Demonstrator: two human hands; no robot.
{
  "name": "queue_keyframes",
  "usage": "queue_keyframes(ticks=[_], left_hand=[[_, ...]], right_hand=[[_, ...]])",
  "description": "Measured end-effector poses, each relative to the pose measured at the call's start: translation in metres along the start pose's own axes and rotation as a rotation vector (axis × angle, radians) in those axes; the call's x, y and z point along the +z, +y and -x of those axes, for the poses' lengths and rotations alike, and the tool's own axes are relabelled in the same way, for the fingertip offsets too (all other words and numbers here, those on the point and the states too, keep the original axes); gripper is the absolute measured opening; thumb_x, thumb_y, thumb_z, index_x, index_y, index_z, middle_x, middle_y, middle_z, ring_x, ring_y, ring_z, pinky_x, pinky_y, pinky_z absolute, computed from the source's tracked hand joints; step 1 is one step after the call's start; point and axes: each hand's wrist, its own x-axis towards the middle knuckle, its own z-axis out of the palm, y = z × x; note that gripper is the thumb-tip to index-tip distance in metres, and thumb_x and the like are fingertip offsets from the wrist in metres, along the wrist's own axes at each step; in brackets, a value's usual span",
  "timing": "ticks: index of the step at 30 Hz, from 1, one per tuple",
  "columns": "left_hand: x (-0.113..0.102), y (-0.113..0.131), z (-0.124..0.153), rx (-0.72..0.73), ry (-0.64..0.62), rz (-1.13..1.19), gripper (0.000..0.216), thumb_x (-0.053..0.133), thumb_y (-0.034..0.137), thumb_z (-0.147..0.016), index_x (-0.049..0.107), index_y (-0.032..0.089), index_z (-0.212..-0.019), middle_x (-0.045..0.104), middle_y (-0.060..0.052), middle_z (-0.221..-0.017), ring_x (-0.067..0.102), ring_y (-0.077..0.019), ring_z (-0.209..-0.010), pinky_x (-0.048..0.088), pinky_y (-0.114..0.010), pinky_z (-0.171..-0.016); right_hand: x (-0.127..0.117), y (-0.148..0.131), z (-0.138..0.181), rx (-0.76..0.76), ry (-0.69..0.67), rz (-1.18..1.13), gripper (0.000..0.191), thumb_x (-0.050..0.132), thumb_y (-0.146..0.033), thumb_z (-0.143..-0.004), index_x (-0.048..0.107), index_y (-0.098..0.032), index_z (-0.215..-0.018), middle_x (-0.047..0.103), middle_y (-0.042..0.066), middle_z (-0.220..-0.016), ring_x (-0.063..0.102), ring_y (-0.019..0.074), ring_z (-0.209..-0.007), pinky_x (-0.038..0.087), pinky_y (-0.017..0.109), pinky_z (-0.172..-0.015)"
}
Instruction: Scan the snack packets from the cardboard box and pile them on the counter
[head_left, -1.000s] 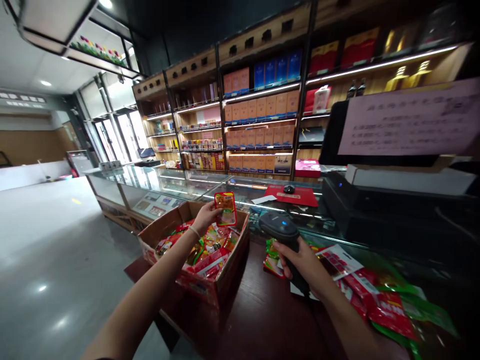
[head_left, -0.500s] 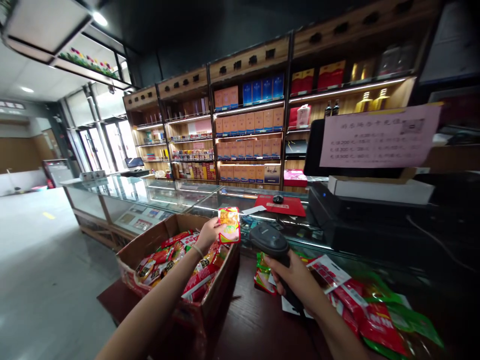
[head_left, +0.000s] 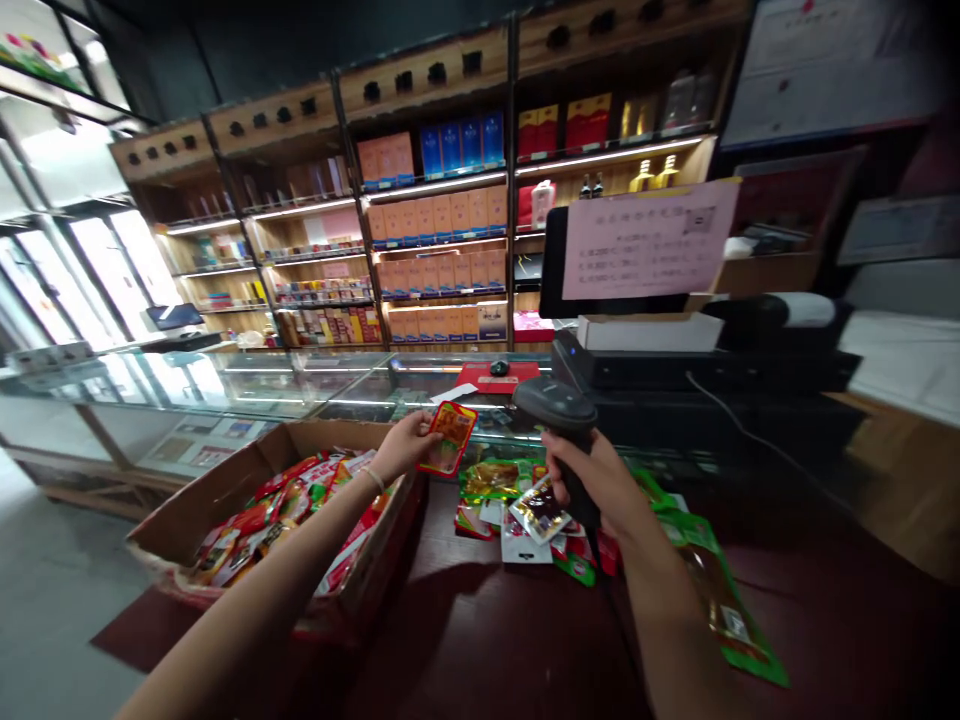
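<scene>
My left hand (head_left: 401, 447) pinches a small flat snack packet (head_left: 454, 432) by its left edge, tilted, above the right end of an open cardboard box (head_left: 161, 500). Many red snack packets (head_left: 281, 515) fill that box under my left forearm. In my right hand (head_left: 596, 478) is a black barcode scanner (head_left: 559, 403), gripped by the handle, its head pointing left toward the packet without touching it. A cord hangs from the handle. Below the scanner lies a heap of packets (head_left: 491, 480), partly hidden by my right hand. Green packets (head_left: 712, 585) lie right of my wrist.
The dark red tabletop (head_left: 480, 640) meets a glass display counter (head_left: 285, 390) behind. A mouse (head_left: 499, 368) rests on a red mat. A monitor carrying a pink paper sign (head_left: 645, 243) stands right, with a white box (head_left: 649, 332) below. Shelves of boxed goods line the back wall.
My view has turned to the right. The packet in my left hand has tilted and looks darker, without the bright glare. Both hands keep their holds.
</scene>
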Motion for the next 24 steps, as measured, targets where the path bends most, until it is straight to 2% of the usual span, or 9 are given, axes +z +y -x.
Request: queue_keyframes(ticks=[5, 9, 11, 13, 16, 19, 22, 24], left_hand=[[0.080, 0.011, -0.031, 0.023, -0.166, -0.259, 0.023, 0.071, 0.034, -0.067, 0.062, 0.016, -0.078, 0.066, -0.001, -0.064, 0.060, -0.0161, -0.059, 0.043, -0.023, -0.056], [0.146, 0.010, -0.044, -0.006, -0.322, -0.343, 0.015, 0.066, 0.029, -0.071, 0.066, 0.016, -0.077, 0.063, 0.000, -0.061, 0.057, -0.0145, -0.056, 0.039, -0.023, -0.055], [0.170, 0.006, -0.047, -0.006, -0.374, -0.397, 0.012, 0.063, 0.026, -0.073, 0.068, 0.017, -0.078, 0.063, -0.001, -0.060, 0.057, -0.0156, -0.056, 0.040, -0.024, -0.057], [0.187, -0.002, -0.047, 0.030, -0.360, -0.500, 0.009, 0.063, 0.019, -0.071, 0.070, 0.018, -0.077, 0.063, -0.002, -0.060, 0.060, -0.0186, -0.060, 0.042, -0.027, -0.063], [0.199, -0.017, -0.045, 0.099, -0.257, -0.606, 0.020, 0.067, 0.013, -0.064, 0.071, 0.019, -0.083, 0.067, -0.007, -0.068, 0.063, -0.0247, -0.073, 0.044, -0.031, -0.073], [0.198, -0.027, -0.044, 0.144, -0.212, -0.627, 0.028, 0.070, 0.015, -0.064, 0.070, 0.020, -0.092, 0.069, -0.010, -0.081, 0.064, -0.0271, -0.080, 0.045, -0.032, -0.076], [0.179, -0.018, -0.048, 0.160, -0.245, -0.633, 0.024, 0.069, 0.017, -0.067, 0.070, 0.019, -0.090, 0.069, -0.009, -0.080, 0.064, -0.0243, -0.077, 0.045, -0.030, -0.073], [0.156, -0.002, -0.050, 0.173, -0.265, -0.611, 0.022, 0.067, 0.019, -0.070, 0.070, 0.018, -0.091, 0.069, -0.007, -0.077, 0.063, -0.0215, -0.072, 0.045, -0.029, -0.070]], right_hand=[[-0.043, -0.016, 0.002, -0.071, 0.128, -0.075, 0.040, 0.075, -0.047, -0.067, 0.049, -0.021, -0.083, 0.052, -0.008, -0.048, 0.046, 0.0087, -0.032, 0.035, 0.018, -0.031], [-0.064, -0.023, 0.006, -0.117, 0.167, -0.089, 0.037, 0.072, -0.047, -0.070, 0.048, -0.022, -0.083, 0.050, -0.009, -0.048, 0.046, 0.0088, -0.032, 0.035, 0.018, -0.031], [-0.069, -0.026, 0.008, -0.131, 0.186, -0.093, 0.036, 0.071, -0.047, -0.071, 0.048, -0.022, -0.084, 0.050, -0.009, -0.049, 0.045, 0.0083, -0.033, 0.034, 0.018, -0.032], [-0.071, -0.027, 0.010, -0.145, 0.193, -0.109, 0.034, 0.070, -0.046, -0.073, 0.048, -0.022, -0.084, 0.049, -0.009, -0.050, 0.045, 0.0077, -0.033, 0.034, 0.017, -0.032], [-0.069, -0.028, 0.012, -0.151, 0.195, -0.138, 0.033, 0.069, -0.045, -0.073, 0.049, -0.022, -0.085, 0.049, -0.009, -0.051, 0.044, 0.0069, -0.034, 0.035, 0.017, -0.033], [-0.066, -0.027, 0.012, -0.142, 0.195, -0.139, 0.035, 0.070, -0.046, -0.072, 0.049, -0.022, -0.085, 0.049, -0.009, -0.050, 0.044, 0.0068, -0.033, 0.035, 0.017, -0.032], [-0.063, -0.026, 0.010, -0.125, 0.172, -0.114, 0.037, 0.070, -0.047, -0.071, 0.049, -0.021, -0.086, 0.050, -0.009, -0.050, 0.045, 0.0077, -0.033, 0.035, 0.018, -0.032], [-0.059, -0.025, 0.008, -0.109, 0.150, -0.092, 0.038, 0.071, -0.048, -0.070, 0.049, -0.021, -0.087, 0.050, -0.008, -0.050, 0.046, 0.0083, -0.033, 0.036, 0.018, -0.032]])
